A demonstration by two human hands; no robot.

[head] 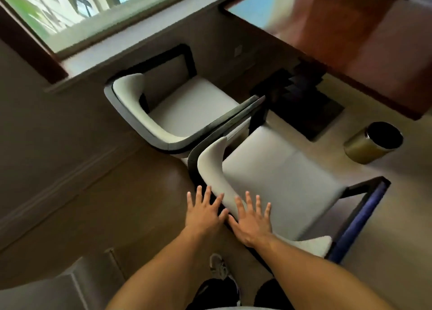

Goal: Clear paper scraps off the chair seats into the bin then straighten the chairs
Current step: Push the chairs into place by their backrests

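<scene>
Two pale upholstered armchairs with dark frames stand side by side. The near chair is right below me and the far chair sits by the wall under the window. No paper scrap shows on either seat. My left hand and my right hand are spread flat with straight fingers over the top of the near chair's backrest; whether they touch it I cannot tell. A round gold bin with a dark inside stands on the floor to the right.
A red-brown wooden table fills the upper right, with its dark base close to both chairs. A window sill runs along the wall behind the far chair. My shoe is on the floor behind the near chair.
</scene>
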